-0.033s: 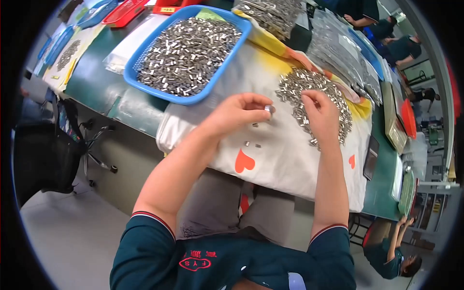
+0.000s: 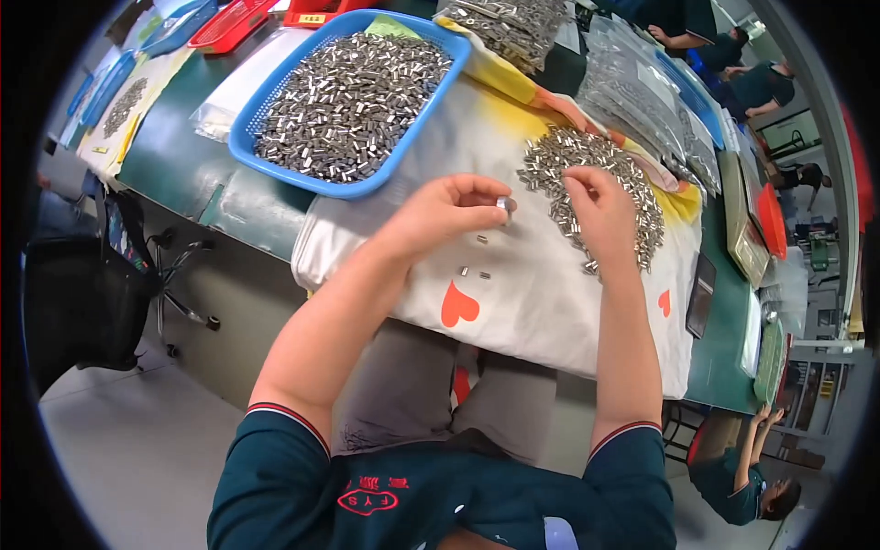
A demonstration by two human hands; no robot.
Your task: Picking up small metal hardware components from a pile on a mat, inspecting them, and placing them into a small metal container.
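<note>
My left hand pinches a small shiny metal cylinder between thumb and fingertips, just above the white cloth. To the right, my right hand is over the near side of a loose pile of small metal cylinders. Its thumb and fingers are drawn together; whatever is between them, if anything, is too small to make out. Below my left hand, a few single cylinders lie apart from the pile on the cloth.
A blue basket full of similar metal pieces stands at the back left on the green table. Plastic bags of parts lie behind the pile. A dark flat phone-like object is right of the cloth. Other people are at the right.
The whole view has shifted very slightly. Both hands keep their places over the cloth and pile.
</note>
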